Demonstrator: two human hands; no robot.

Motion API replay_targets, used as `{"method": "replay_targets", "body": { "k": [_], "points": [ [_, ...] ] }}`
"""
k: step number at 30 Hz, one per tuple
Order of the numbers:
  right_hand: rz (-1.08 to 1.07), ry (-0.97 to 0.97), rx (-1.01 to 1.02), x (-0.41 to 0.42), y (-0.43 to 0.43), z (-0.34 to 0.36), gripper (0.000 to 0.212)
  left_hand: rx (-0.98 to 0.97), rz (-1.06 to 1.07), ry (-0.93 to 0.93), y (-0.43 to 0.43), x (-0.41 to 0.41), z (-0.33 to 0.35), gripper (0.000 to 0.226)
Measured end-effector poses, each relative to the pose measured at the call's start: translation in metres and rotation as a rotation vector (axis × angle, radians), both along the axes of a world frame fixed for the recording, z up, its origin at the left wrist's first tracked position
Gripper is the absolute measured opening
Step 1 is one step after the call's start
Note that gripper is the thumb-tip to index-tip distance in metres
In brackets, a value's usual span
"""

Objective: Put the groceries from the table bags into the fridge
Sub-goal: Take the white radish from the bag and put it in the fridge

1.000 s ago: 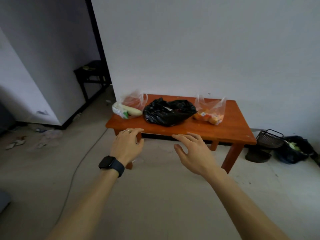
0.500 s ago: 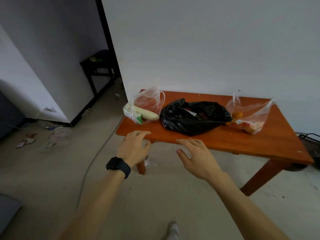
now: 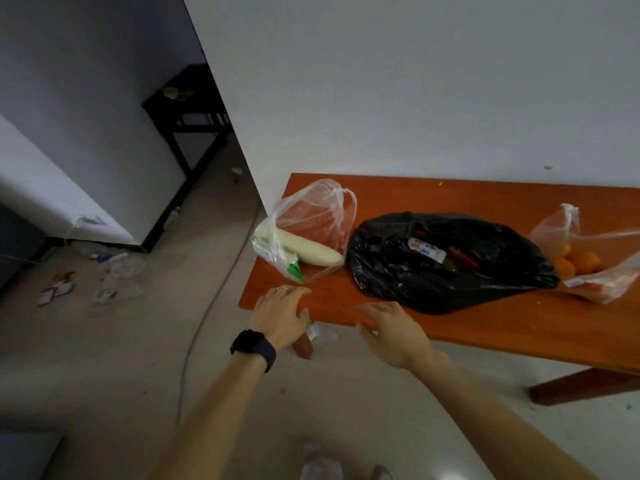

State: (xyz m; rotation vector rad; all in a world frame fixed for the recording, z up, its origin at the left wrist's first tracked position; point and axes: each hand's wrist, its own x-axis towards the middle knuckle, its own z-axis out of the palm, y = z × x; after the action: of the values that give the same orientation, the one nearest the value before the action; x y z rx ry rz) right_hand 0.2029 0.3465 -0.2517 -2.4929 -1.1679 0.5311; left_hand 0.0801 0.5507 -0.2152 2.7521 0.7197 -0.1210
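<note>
Clear bag (image 3: 322, 209) holds a pale radish (image 3: 308, 249), black bag (image 3: 398, 271) packets (image 3: 424, 252); orange table (image 3: 485, 317), white wall (image 3: 415, 81); left hand (image 3: 280, 315), right hand (image 3: 394, 332) spread, empty.

Table (image 3: 485, 329) near edge: a bare strip runs in front of all three bags, open from the front and from above. Left bag (image 3: 313, 230) and black bag (image 3: 443, 271) stand just apart, a narrow gap. Black bag touches right bag (image 3: 595, 282); closed there. Black bag's mouth gapes upward. Wall (image 3: 415, 98) shuts the far side.
</note>
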Motion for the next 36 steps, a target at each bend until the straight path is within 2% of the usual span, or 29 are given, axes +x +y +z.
{"method": "replay_targets", "body": {
  "k": [5, 10, 15, 18, 21, 24, 30, 36],
  "points": [
    [0.010, 0.082, -0.146, 0.026, 0.065, -0.049, 0.045, -0.019, -0.133, 0.067, 0.059, 0.059, -0.033, 0.045],
    [-0.150, 0.168, -0.187, 0.048, 0.119, -0.086, 0.049, 0.011, -0.346, 0.138, 0.119, 0.139, -0.064, 0.047],
    [-0.376, 0.211, -0.068, 0.065, 0.172, -0.099, 0.068, 0.095, -0.539, 0.274, 0.164, 0.206, -0.096, 0.059],
    [-0.509, 0.268, -0.005, 0.079, 0.198, -0.108, 0.072, 0.130, -0.672, 0.398, 0.178, 0.231, -0.116, 0.070],
    [-0.600, 0.302, -0.020, 0.088, 0.210, -0.121, 0.073, 0.100, -0.761, 0.491, 0.184, 0.245, -0.134, 0.068],
    [-0.651, 0.272, -0.022, 0.090, 0.214, -0.130, 0.070, 0.117, -0.811, 0.501, 0.185, 0.251, -0.148, 0.062],
    [-0.758, 0.264, -0.006, 0.104, 0.220, -0.133, 0.054, 0.182, -0.886, 0.516, 0.185, 0.267, -0.158, 0.065],
    [-0.886, 0.245, 0.027, 0.109, 0.215, -0.135, 0.026, 0.072, -0.925, 0.486, 0.203, 0.277, -0.144, 0.068]
  ]
}}
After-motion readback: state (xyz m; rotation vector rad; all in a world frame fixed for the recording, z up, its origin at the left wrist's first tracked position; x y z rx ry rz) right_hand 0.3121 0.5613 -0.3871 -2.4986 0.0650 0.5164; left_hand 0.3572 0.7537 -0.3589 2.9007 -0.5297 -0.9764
